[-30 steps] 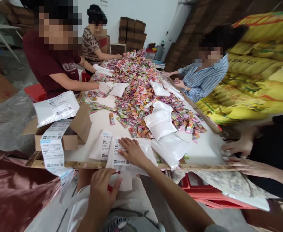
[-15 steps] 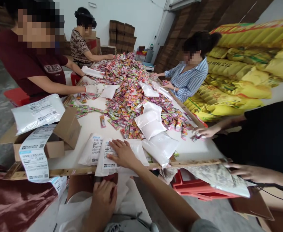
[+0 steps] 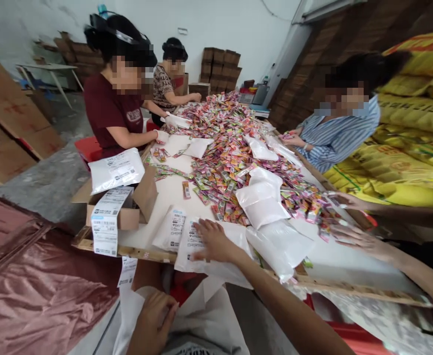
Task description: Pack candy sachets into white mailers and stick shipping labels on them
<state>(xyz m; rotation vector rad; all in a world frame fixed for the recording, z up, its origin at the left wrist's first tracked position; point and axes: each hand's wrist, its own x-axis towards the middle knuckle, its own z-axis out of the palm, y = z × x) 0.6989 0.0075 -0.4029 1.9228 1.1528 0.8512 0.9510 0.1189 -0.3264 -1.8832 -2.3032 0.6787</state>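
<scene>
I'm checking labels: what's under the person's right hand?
Under the right hand is a white package with a printed label; the part the hand covers is hidden.

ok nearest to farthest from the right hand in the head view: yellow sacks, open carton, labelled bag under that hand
1. Labelled bag, under the right hand.
2. Open carton, left on the table.
3. Yellow sacks, right, beyond the table.

The right hand is hiding part of a label (its fine print is looking blurred); the frame's edge is cropping yellow sacks.
</scene>
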